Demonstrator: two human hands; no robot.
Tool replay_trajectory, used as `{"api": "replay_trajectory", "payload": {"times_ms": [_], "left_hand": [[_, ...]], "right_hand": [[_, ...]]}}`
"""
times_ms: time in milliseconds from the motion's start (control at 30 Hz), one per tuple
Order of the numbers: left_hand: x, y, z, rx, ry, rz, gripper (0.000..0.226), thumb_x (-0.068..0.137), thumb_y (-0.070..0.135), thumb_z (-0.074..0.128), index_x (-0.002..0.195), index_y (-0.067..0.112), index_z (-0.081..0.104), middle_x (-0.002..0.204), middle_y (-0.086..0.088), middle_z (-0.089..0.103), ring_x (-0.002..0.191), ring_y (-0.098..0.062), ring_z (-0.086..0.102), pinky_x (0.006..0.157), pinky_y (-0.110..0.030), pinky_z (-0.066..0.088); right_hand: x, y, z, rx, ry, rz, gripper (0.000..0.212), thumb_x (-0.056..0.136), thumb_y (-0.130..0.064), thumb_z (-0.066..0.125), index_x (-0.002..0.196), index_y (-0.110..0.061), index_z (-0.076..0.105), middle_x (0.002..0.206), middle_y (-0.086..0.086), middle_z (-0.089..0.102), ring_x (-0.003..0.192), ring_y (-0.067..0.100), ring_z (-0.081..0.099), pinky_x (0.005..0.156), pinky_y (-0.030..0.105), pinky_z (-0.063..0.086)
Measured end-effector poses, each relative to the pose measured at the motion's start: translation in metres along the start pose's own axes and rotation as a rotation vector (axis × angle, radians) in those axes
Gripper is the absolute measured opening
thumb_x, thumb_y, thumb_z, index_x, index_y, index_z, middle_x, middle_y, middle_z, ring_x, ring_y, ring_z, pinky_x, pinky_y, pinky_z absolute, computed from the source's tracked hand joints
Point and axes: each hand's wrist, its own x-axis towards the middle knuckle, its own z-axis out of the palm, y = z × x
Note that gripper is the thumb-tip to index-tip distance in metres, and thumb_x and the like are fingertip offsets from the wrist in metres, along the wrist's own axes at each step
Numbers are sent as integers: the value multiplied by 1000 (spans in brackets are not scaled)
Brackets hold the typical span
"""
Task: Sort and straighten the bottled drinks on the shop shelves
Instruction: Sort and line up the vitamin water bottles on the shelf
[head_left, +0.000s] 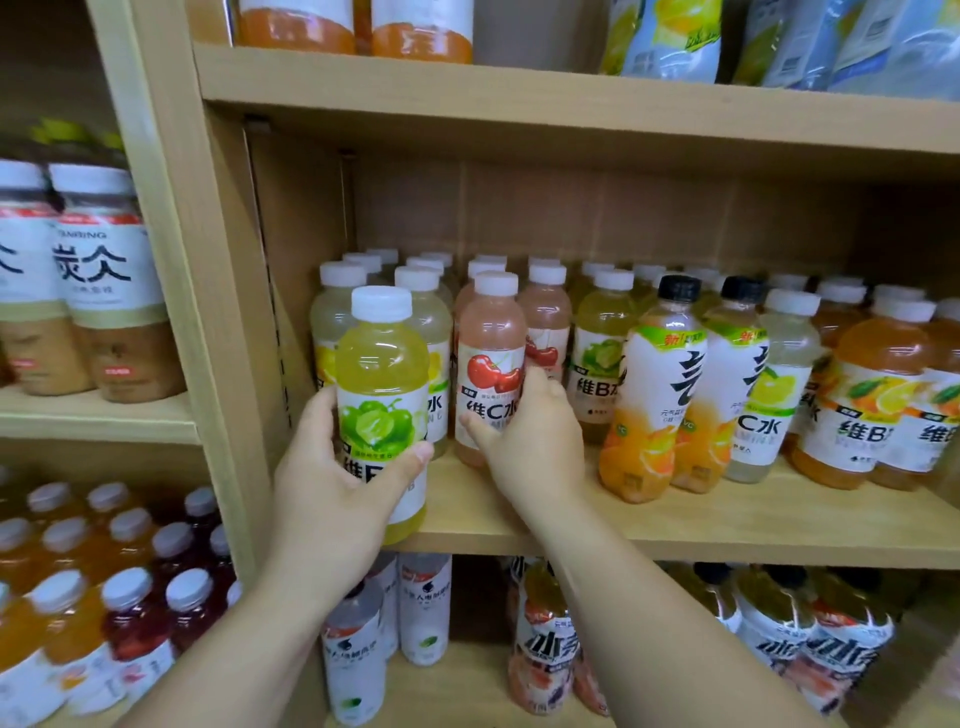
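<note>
My left hand (332, 483) grips a yellow-green drink bottle (382, 379) with a white cap and green fruit on its label, held just in front of the middle shelf's (727, 525) left end. My right hand (530, 441) holds the lower part of a pink cherry-label bottle (491, 353) that stands at the shelf front. Behind them stand rows of pale yellow (332, 312), pink (545, 317) and green-label bottles (605, 343). Two black-capped orange bottles (654, 395) lean at the shelf front to the right.
Orange-drink bottles (872, 395) fill the shelf's right end. A wooden upright (208, 332) separates a left bay with brown tea bottles (109, 291) and red and orange drinks (130, 597). The lower shelf holds white-label bottles (353, 654). Pouches (670, 36) sit on the top shelf.
</note>
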Motion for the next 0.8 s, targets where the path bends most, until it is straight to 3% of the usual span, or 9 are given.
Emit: {"api": "replay_trajectory", "payload": {"times_ms": [267,367,467,600,700,800], "left_hand": [[1,-6,-5,35,4,17,66,70,20,92,114,49,52,111,40,63,104,15,61,81,0,43],[1,-8,-6,37,1,8,66,70,23,92,113,50,51,110,42,62,104,16,60,80,-1,43],[1,-10,-9,37,-19,-6,67,70,28,92,117,52,51,114,40,63,108,13,60,86,-14,47],[-2,-15,-15,50,-68,-38,74,68,46,88,134,41,53,124,27,65,116,1,62,99,-38,53],[-4,-17,-20,90,-88,-35,74,67,45,79,136,43,52,124,31,63,117,4,59,101,-43,52],[-2,-17,-22,93,-111,-43,72,67,44,79,133,46,53,122,32,64,116,3,60,101,-42,53]], "right_hand": [[-2,7,13,113,3,16,65,75,-50,82,123,-17,53,119,4,61,115,25,58,94,41,52],[-2,8,8,253,-119,42,61,81,-35,81,131,-22,49,123,-1,66,115,19,61,92,30,49],[-1,8,7,277,-130,52,64,83,-27,82,137,-20,48,126,0,67,117,18,62,90,24,45],[0,8,10,265,-96,49,59,82,-30,85,129,-21,50,125,-1,66,117,17,61,91,24,46],[0,9,8,277,-106,49,58,82,-30,85,128,-22,50,125,-3,65,118,15,60,90,22,44],[-6,8,4,245,-68,9,72,80,-43,83,139,-23,47,133,-6,61,127,13,56,98,25,46]]}}
